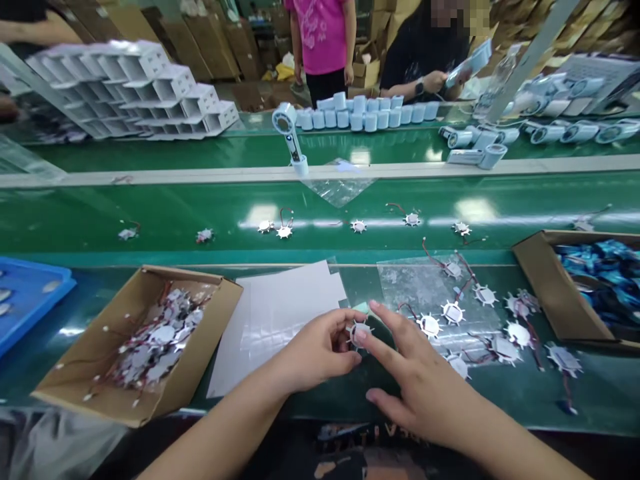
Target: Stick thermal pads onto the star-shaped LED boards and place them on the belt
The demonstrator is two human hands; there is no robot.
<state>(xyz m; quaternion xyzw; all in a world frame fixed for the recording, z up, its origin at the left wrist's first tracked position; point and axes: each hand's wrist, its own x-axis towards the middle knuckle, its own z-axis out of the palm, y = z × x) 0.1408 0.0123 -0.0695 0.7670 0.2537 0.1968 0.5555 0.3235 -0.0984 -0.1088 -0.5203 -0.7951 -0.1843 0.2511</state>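
Observation:
My left hand pinches a small round white part with spiky rim, a star-shaped disc, just above the green table. My right hand has its fingers stretched out, the index fingertip touching that disc. Under and left of the hands lie white sheets. To the right, several more discs with red wires lie on a clear plastic film.
A cardboard box of wired discs stands at left, a blue tray beyond it, a box of blue packets at right. More discs ride the green conveyor. Across it are white handheld fans, stacked white trays and two people.

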